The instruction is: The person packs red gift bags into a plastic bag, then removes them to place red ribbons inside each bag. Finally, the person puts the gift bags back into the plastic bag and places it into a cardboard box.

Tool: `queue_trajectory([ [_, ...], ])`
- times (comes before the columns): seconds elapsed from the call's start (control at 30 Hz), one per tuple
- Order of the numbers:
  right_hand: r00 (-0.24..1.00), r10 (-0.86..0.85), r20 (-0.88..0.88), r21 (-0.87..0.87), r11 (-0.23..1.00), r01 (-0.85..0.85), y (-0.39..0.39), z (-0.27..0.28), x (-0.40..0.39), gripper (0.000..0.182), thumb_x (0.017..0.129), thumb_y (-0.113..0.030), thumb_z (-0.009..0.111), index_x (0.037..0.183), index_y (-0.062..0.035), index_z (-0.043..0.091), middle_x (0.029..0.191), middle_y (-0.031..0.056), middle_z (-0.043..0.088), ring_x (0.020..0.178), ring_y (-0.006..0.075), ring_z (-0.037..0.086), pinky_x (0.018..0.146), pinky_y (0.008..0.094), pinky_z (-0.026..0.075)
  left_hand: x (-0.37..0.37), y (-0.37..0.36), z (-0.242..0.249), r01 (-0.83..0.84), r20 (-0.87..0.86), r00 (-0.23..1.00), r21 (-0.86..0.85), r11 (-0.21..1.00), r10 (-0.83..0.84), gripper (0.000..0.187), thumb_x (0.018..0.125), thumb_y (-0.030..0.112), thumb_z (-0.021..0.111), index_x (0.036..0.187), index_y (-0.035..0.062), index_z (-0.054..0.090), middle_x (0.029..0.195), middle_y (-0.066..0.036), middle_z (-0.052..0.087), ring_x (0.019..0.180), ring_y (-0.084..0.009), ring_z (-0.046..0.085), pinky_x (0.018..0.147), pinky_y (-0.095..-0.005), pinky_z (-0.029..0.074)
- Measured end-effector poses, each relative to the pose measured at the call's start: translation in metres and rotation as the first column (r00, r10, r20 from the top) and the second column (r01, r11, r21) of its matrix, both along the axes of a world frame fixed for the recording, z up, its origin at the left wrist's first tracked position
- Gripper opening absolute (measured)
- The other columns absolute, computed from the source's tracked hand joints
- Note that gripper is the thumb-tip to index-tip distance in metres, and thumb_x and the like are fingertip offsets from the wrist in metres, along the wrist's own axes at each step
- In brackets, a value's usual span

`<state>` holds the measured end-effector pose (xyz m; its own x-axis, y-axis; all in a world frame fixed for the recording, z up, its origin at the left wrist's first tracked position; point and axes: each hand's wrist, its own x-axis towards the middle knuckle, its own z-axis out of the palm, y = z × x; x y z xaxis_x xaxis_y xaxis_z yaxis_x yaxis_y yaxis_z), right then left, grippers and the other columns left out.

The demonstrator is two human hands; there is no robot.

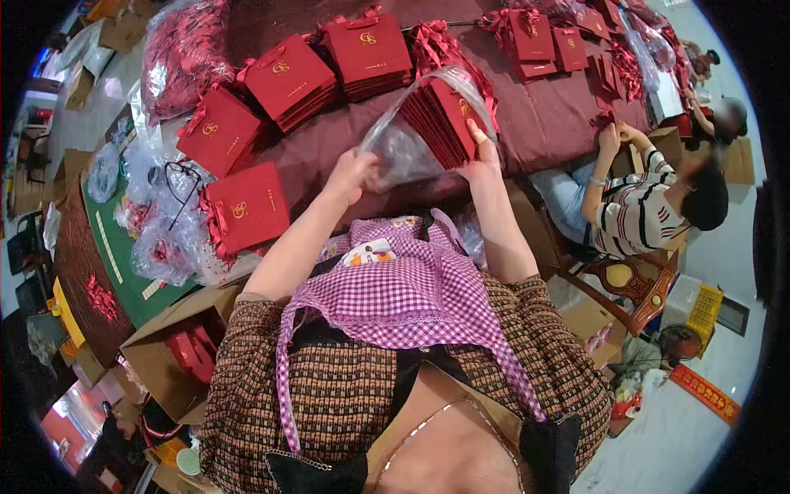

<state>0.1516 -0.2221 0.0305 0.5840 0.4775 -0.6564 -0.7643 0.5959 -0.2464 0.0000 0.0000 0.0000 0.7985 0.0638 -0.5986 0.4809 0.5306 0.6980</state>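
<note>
Stack of red paper gift bags [442,123], one o'clock, apparently stiff and creasable, best held near its lower edge, where the right hand [484,156] grips; clear plastic bag [398,155], twelve o'clock, likely limp, slippery, its rim grasped by the left hand [354,174].

A head-worn camera looks steeply down and forward, its wide, curved view passing over the wearer's checked apron [403,305], close below at the near side, to a cloth-covered table [543,123] at the far side and a seated person [642,210] farther off at right.
</note>
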Motion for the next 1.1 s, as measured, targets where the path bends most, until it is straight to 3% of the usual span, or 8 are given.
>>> queue_trajectory([
  [0.3, 0.993, -0.058, 0.104, -0.16, 0.984, 0.074, 0.023, -0.028, -0.027, 0.051, 0.079, -0.006, 0.07, 0.126, -0.008, 0.05, 0.123, 0.014, 0.057, 0.111, 0.0335, 0.056, 0.096, 0.0555, 0.044, -0.002, 0.001, -0.013, -0.378, 0.167, 0.84, -0.503, 0.778, 0.516, 0.015, 0.09, 0.01, 0.051, 0.103, 0.0034, 0.054, 0.075, -0.006, 0.056, 0.068, -0.018, 0.055, 0.067, -0.0352, 0.047],
  [0.5, 0.967, -0.045, 0.249, -0.244, 0.964, 0.108, 0.03, -0.059, -0.038, 0.044, 0.081, -0.002, 0.065, 0.123, -0.0045, 0.052, 0.121, 0.0125, 0.058, 0.108, 0.0327, 0.057, 0.095, 0.0503, 0.047, -0.01, -0.01, 0.036, -0.514, 0.203, 0.782, -0.324, 0.794, 0.589, 0.01, 0.093, 0.009, 0.049, 0.1, 0.0053, 0.056, 0.057, -0.003, 0.044, 0.048, -0.0165, 0.044, 0.048, -0.0336, 0.04],
  [0.6, 0.982, -0.1, 0.161, -0.241, 0.961, 0.137, 0.031, -0.068, -0.034, 0.04, 0.081, 0.0, 0.061, 0.12, -0.0001, 0.052, 0.115, 0.0134, 0.06, 0.104, 0.03, 0.059, 0.092, 0.0452, 0.049, -0.022, -0.029, 0.063, -0.386, 0.409, 0.844, 0.014, 0.922, 0.347, 0.015, 0.092, 0.007, 0.051, 0.106, 0.0053, 0.055, 0.067, -0.004, 0.055, 0.051, -0.0117, 0.049, 0.047, -0.0262, 0.041],
  [0.63, 0.758, 0.124, 0.64, -0.261, 0.963, 0.062, 0.0, -0.137, -0.03, 0.035, 0.083, -0.003, 0.059, 0.117, 0.0007, 0.051, 0.105, 0.0122, 0.06, 0.094, 0.0252, 0.061, 0.084, 0.0403, 0.053, -0.026, -0.041, 0.074, -0.258, 0.5, 0.854, 0.166, 0.952, 0.144, 0.019, 0.091, 0.003, 0.051, 0.109, 0.0043, 0.055, 0.078, -0.002, 0.061, 0.055, -0.0081, 0.052, 0.049, -0.0234, 0.044],
  [0.67, 0.752, 0.14, 0.644, -0.265, 0.963, 0.048, 0.002, -0.135, -0.026, 0.035, 0.083, -0.003, 0.059, 0.117, 0.0007, 0.051, 0.105, 0.0122, 0.06, 0.094, 0.0252, 0.061, 0.084, 0.0403, 0.053, -0.034, -0.052, 0.081, -0.084, 0.527, 0.849, 0.204, 0.975, -0.037, 0.02, 0.09, 0.003, 0.054, 0.109, 0.0052, 0.058, 0.083, -0.001, 0.062, 0.058, -0.0062, 0.053, 0.052, -0.0225, 0.044],
  [0.83, 0.664, 0.28, 0.693, -0.352, 0.936, -0.027, -0.041, -0.104, -0.076, 0.035, 0.084, -0.006, 0.058, 0.117, 0.0001, 0.052, 0.106, 0.0125, 0.06, 0.094, 0.0259, 0.061, 0.083, 0.0411, 0.053, -0.042, -0.07, 0.081, 0.225, 0.519, 0.514, 0.687, 0.691, -0.683, 0.037, 0.085, 0.016, 0.062, 0.118, 0.0014, 0.054, 0.101, -0.012, 0.058, 0.092, -0.0213, 0.057, 0.078, -0.0333, 0.047],
  [1.0, 0.59, 0.35, 0.728, -0.427, 0.904, -0.009, -0.019, -0.092, -0.06, 0.034, 0.085, -0.009, 0.058, 0.117, -0.0006, 0.052, 0.107, 0.0129, 0.06, 0.094, 0.0266, 0.06, 0.083, 0.0419, 0.052, -0.05, -0.051, 0.065, 0.375, 0.441, 0.311, 0.757, 0.535, -0.842, 0.054, 0.085, 0.026, 0.065, 0.127, -0.0029, 0.048, 0.11, -0.016, 0.052, 0.105, -0.0267, 0.053, 0.09, -0.0345, 0.043],
  [1.1, 0.543, 0.378, 0.75, -0.464, 0.885, 0.025, -0.017, -0.081, -0.044, 0.034, 0.086, -0.011, 0.057, 0.117, -0.0009, 0.052, 0.107, 0.0131, 0.059, 0.094, 0.027, 0.06, 0.083, 0.0425, 0.052, -0.049, -0.027, 0.08, 0.641, 0.386, 0.633, 0.225, 0.734, -0.671, 0.044, 0.091, 0.025, 0.059, 0.125, -0.0026, 0.052, 0.123, -0.012, 0.058, 0.114, -0.0204, 0.053, 0.1, -0.0326, 0.038],
])
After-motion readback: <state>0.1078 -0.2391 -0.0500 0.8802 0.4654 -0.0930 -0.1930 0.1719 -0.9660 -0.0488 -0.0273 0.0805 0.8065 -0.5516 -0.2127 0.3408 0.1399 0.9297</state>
